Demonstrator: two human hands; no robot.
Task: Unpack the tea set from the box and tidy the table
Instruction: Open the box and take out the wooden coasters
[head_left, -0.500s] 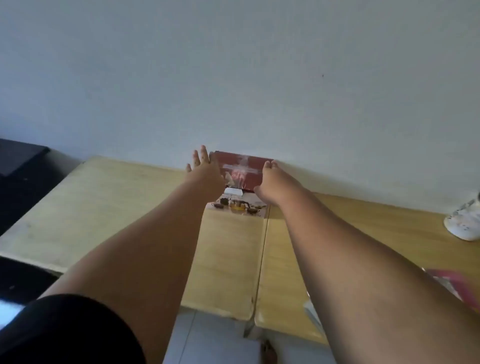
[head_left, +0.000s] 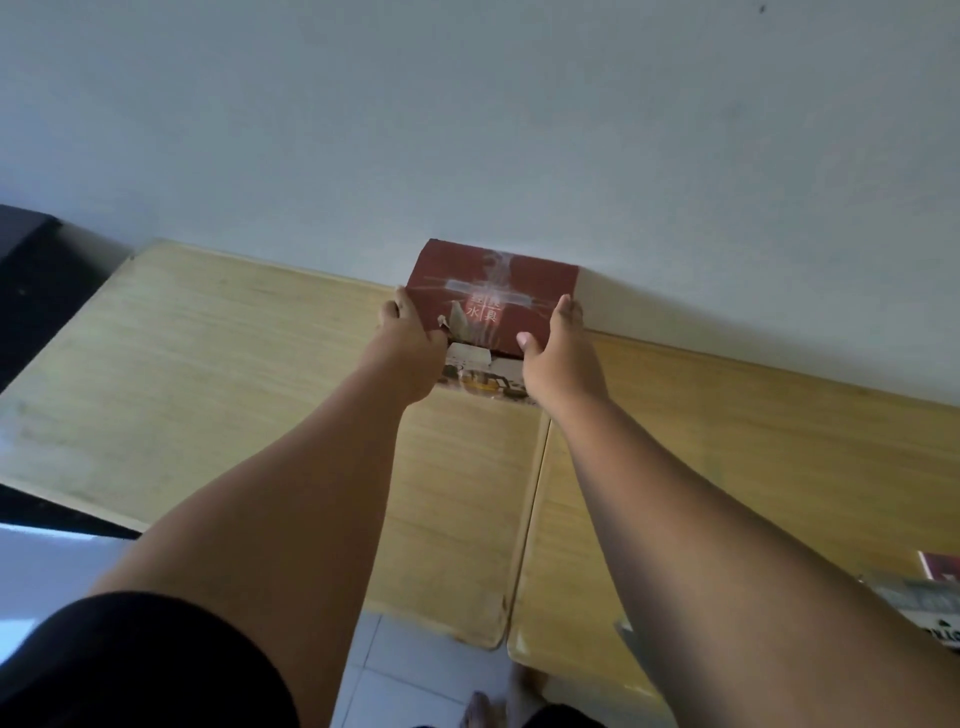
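— First entry?
— Box (head_left: 493, 296), dark red, tape (head_left: 470, 287) crossed over the lid, near corner torn. Set at the far edge of the worktop (head_left: 208, 395), against the wall (head_left: 467, 130), over the seam between two panels.
— Hands?
— Left hand (head_left: 410, 332) clasping the left side, fingers round the edge. Right hand (head_left: 558, 338) clasping the right side, thumb on the lid. One per side, probably to draw a wide, likely fragile load nearer without tipping.
— Contents?
— Not visible; unpacking apparently not begun.
— Elsewhere?
— Printed packaging (head_left: 930, 592) at the right edge, well apart.
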